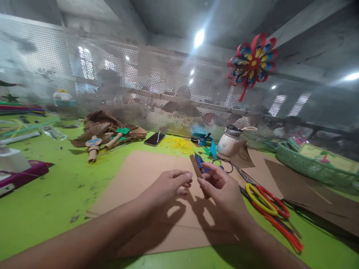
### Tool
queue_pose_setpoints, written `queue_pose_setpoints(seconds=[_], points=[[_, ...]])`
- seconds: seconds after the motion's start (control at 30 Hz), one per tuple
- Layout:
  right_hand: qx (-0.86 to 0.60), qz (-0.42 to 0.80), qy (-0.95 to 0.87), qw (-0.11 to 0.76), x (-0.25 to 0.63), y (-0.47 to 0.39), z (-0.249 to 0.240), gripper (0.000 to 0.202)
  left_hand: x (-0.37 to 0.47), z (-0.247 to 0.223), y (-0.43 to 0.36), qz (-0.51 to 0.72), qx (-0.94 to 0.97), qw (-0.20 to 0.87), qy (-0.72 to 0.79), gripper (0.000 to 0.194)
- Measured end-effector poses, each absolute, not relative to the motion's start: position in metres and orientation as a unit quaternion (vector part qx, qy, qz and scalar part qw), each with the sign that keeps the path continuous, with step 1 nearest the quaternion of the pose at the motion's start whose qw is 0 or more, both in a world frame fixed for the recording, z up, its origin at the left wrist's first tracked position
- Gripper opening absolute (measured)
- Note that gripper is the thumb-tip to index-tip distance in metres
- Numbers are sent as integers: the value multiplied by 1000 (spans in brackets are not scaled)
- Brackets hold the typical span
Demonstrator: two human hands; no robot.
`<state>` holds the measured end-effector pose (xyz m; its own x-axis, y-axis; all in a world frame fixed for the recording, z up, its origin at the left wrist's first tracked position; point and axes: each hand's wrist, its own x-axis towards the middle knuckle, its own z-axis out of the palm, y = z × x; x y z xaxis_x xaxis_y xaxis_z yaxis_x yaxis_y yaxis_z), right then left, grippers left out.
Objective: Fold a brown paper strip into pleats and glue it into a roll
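Observation:
A narrow brown cardboard strip [195,166] is pinched between the thumb and fingers of my right hand [224,188], tilted over the sheets. My left hand [171,183] hovers just left of the strip, its fingers bent but apart, with nothing visible in them. Beneath both hands lie large sheets of brown cardboard [134,179]. Directly behind the strip is a blue tool with a narrow tip [199,161], which looks like a glue gun and is partly hidden by the strip and my right fingers.
Scissors with yellow and red handles [262,200] lie to the right. Beyond are a white jar [228,142], yellow paper shreds [178,144], a phone [155,138] and brown paper figures [94,144]. A green basket [314,166] stands far right, a purple object [25,175] left.

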<state>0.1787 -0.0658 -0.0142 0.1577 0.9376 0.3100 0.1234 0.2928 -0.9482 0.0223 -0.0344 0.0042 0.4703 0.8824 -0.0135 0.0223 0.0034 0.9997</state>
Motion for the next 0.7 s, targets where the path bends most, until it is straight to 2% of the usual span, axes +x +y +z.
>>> queue_pose_setpoints(seconds=[0.2, 0.4, 0.53, 0.7], points=[[-472, 341, -574, 576, 174, -67, -21, 47, 40, -8, -39, 366, 551, 695, 282, 28], [-485, 260, -623, 555, 166, -69, -31, 43, 43, -21, -35, 399, 480, 732, 272, 28], [-496, 260, -634, 534, 163, -74, -33, 45, 38, -20, -30, 401, 467, 738, 276, 33], [-481, 125, -668, 555, 186, -72, -17, 19, 29, -15, -31, 385, 522, 697, 304, 28]])
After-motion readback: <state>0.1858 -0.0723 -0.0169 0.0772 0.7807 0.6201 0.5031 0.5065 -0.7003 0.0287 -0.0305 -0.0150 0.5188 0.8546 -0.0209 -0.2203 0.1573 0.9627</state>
